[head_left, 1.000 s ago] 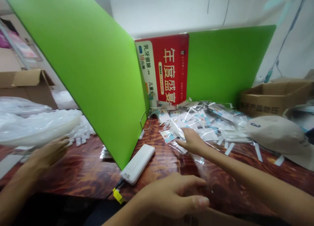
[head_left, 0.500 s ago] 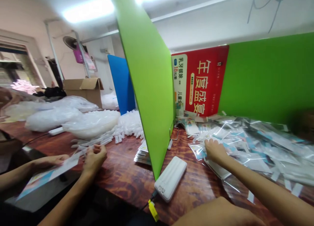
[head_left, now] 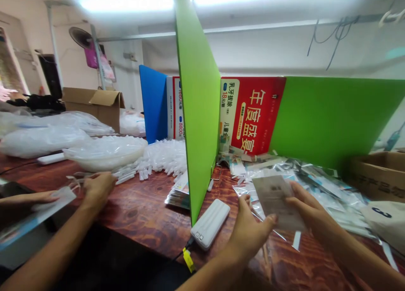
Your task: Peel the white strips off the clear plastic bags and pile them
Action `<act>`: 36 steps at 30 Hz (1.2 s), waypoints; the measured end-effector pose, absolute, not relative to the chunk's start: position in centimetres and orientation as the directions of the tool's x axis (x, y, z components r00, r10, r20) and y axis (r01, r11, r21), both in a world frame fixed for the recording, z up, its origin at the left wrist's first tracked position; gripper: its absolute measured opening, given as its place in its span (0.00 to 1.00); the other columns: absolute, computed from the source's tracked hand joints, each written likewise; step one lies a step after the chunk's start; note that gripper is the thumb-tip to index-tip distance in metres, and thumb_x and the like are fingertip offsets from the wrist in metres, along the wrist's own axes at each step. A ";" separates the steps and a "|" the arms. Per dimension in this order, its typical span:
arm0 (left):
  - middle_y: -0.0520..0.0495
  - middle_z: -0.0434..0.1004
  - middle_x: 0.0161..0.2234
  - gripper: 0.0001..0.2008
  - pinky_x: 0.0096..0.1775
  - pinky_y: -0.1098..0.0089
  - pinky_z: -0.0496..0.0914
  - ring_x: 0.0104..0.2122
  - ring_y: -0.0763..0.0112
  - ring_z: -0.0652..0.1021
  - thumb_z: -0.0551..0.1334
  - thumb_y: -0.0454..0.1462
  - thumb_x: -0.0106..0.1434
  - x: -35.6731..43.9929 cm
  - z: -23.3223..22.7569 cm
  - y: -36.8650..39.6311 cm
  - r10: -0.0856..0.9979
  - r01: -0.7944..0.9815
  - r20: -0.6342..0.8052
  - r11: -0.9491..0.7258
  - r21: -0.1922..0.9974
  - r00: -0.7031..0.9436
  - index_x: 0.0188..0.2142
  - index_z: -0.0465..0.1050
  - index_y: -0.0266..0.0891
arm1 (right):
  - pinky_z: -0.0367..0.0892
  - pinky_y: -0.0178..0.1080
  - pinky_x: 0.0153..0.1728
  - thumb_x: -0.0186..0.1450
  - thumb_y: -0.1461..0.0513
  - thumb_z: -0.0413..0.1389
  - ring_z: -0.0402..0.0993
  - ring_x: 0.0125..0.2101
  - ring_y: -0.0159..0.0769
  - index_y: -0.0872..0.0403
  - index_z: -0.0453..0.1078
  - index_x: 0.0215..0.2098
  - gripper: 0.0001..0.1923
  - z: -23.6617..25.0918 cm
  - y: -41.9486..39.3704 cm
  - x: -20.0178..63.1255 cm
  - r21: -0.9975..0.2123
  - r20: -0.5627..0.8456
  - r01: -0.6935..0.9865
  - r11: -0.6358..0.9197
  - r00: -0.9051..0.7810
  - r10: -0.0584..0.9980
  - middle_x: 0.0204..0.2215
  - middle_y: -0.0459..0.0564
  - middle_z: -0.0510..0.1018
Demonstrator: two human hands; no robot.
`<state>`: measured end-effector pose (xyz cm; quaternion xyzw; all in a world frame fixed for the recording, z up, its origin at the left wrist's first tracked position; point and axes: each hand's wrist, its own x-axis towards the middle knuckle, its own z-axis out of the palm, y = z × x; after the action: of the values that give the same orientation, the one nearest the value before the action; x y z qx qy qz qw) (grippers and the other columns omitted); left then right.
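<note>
My right hand point(head_left: 305, 206) grips a flat greyish packet point(head_left: 276, 200) by its right side, thumb on the near face. The packet is tilted up above the table, and small print near its top is too blurred to read. My left hand point(head_left: 253, 227) is just to the left of it, thumb and fingers apart. Its thumb tip is close to the packet's lower left edge; I cannot tell whether they touch. Behind both hands spreads a heap of clear plastic-wrapped packets point(head_left: 335, 194) with white and light-blue parts.
A green divider point(head_left: 202, 114) stands left of my hands, with a white power bank point(head_left: 210, 224) and its cable at its foot. Left of it, a co-worker's hands point(head_left: 98, 189) handle a card near a bowl point(head_left: 104, 154) of white pieces. A cardboard box point(head_left: 379, 177) stands at right.
My right hand has come back from the heap with the greyish packet. My left hand has risen from the lower edge towards it. The view has turned to the right.
</note>
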<state>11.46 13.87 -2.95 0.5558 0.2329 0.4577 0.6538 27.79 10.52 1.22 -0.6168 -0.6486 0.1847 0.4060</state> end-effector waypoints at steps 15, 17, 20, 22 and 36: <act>0.42 0.80 0.43 0.11 0.50 0.61 0.69 0.44 0.61 0.77 0.59 0.38 0.66 10.8 -0.9 12.7 0.538 -0.256 0.523 -0.494 0.831 0.660 0.44 0.78 0.37 | 0.68 0.46 0.52 0.68 0.60 0.54 0.69 0.53 0.46 0.49 0.63 0.60 0.22 -1.2 1.1 27.5 -0.114 0.898 0.954 0.277 -0.021 0.440 0.51 0.55 0.72; 0.39 0.79 0.49 0.16 0.54 0.57 0.69 0.50 0.59 0.77 0.56 0.30 0.64 10.6 -1.1 13.2 0.512 -0.099 0.625 -0.722 0.684 0.590 0.51 0.74 0.37 | 0.67 0.43 0.53 0.67 0.64 0.54 0.70 0.53 0.45 0.49 0.64 0.60 0.23 -1.2 0.5 27.5 0.051 0.899 0.944 0.325 -0.185 0.396 0.52 0.53 0.73; 0.33 0.72 0.57 0.27 0.57 0.52 0.67 0.57 0.54 0.72 0.56 0.25 0.57 10.2 -1.9 13.7 0.450 0.089 0.690 -0.866 0.492 0.567 0.56 0.67 0.34 | 0.64 0.43 0.56 0.66 0.66 0.54 0.67 0.57 0.44 0.48 0.66 0.60 0.24 -1.3 0.6 27.5 0.195 0.846 0.901 0.387 -0.355 0.399 0.56 0.51 0.72; 0.32 0.72 0.57 0.29 0.56 0.51 0.68 0.57 0.53 0.72 0.55 0.23 0.54 10.2 -2.3 13.8 0.429 0.162 0.694 -0.894 0.417 0.579 0.56 0.67 0.32 | 0.64 0.44 0.57 0.67 0.65 0.54 0.65 0.59 0.44 0.47 0.66 0.59 0.23 -1.3 1.0 27.6 0.226 0.804 0.885 0.408 -0.406 0.435 0.57 0.50 0.71; 0.32 0.74 0.54 0.26 0.57 0.52 0.68 0.55 0.52 0.73 0.53 0.23 0.55 10.1 -0.6 12.2 0.387 0.336 0.539 -0.922 0.195 0.748 0.54 0.68 0.27 | 0.73 0.48 0.49 0.66 0.61 0.54 0.75 0.50 0.50 0.48 0.65 0.60 0.24 -3.6 2.3 27.8 -0.115 0.751 0.848 0.518 -0.268 0.604 0.50 0.52 0.77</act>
<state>10.07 12.20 -0.59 0.9340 0.1934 0.2975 0.0426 27.82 2.30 -3.57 -0.4651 -0.7804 -0.1573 0.3872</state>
